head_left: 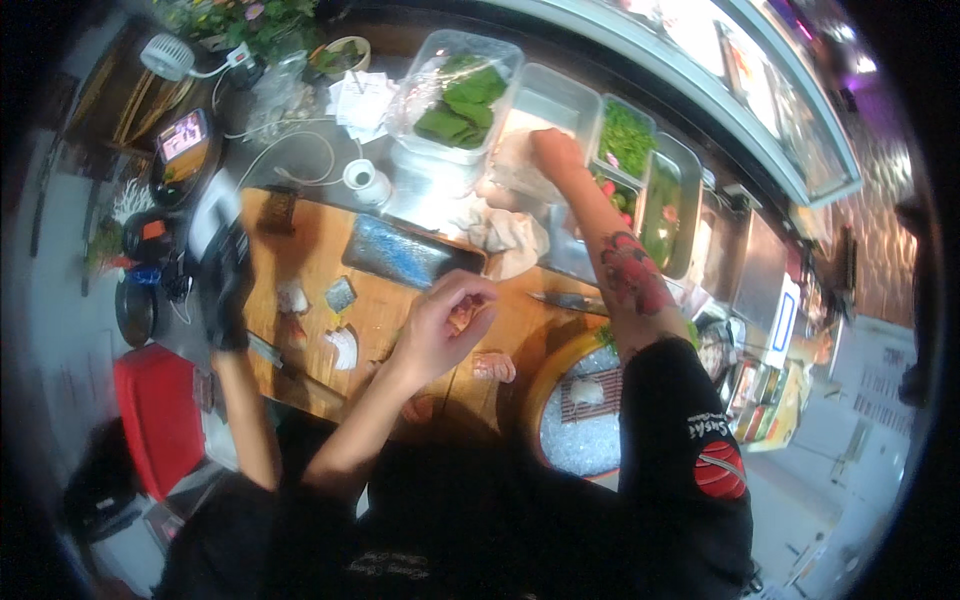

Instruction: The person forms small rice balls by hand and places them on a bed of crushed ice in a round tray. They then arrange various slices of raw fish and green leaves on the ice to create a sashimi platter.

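The left hand [445, 325] was curled above the near part of a wooden cutting board [318, 240], its grip closed around a pink-orange slice [463, 314] that showed between thumb and fingers. Far and to the right, the right hand [556, 153] reached down into a clear plastic container [568, 98] with a whitish mass inside. Its fingertips were hidden there, so I cannot tell whether that grip was open or closed.

Just beyond the left hand, a blue-patterned rectangular plate [405, 252] lay along the board's far edge, with a crumpled cloth [512, 240] beside it. A knife [570, 300] lay to the right. On the board, another pink-orange piece [494, 367] sat to the right of the left wrist, and a white, ridged piece [343, 349] lay to its left. At the near right stood a round wooden tub [541, 397] of crushed ice [570, 446], bearing a small slatted mat [601, 408].

Across the counter [306, 162], a bin of broad green leaves [462, 105] stood left of the right hand, and chopped greens [627, 138] to its right. At the far left (a co-worker's side) a black glove [224, 285] hung blurred over the board's edge.
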`<state>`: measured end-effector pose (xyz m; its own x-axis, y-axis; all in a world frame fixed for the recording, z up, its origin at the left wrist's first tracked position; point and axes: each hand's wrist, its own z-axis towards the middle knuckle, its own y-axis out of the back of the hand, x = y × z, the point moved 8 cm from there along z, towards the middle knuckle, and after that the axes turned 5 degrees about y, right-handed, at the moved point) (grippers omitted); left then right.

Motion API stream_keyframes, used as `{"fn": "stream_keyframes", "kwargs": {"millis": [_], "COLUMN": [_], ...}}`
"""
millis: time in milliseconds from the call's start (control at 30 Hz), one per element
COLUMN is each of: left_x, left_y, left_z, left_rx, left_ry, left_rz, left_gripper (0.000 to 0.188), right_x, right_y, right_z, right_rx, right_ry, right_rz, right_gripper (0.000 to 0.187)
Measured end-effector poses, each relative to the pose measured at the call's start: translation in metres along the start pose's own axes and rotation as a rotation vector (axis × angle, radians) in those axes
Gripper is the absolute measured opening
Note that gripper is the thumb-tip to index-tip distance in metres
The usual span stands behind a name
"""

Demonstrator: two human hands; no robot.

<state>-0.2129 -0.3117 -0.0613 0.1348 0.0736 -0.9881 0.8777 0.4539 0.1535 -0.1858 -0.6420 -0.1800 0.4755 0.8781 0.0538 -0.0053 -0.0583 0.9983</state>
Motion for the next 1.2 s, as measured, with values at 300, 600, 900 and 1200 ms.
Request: {"fn": "stream_keyframes", "kwargs": {"millis": [300,600,900,1200], "left_x": [0.003,0.106,0.079,-0.056], "left_y": [-0.009,-0.091,-0.091,-0.138], "left_z": [0.156,0.269,0.223,0.078], "left_rx": [-0.184,0.179,-0.170,0.080], "left_ry": [-0.174,0.442,0.281,-0.095], "left_rz": [-0.081,-0.776,-1.165,-0.892], "left_gripper": [0.028,0.057,0.039,0.056], "right_x": [-0.019,-0.007,0.010,0.021], "right_y": [0.085,0.095,0.128,0.215], "right_z": [-0.042,-0.045,-0.083,-0.248], "right_rx": [-0.143,-0.368,-0.183,-0.555], "right_ry": [0.158,0.185,0.066,0.202], "right_rz": [0.473,0.613,0.596,0.684], "right_gripper": [0.014,0.036,0.053,0.031]}}
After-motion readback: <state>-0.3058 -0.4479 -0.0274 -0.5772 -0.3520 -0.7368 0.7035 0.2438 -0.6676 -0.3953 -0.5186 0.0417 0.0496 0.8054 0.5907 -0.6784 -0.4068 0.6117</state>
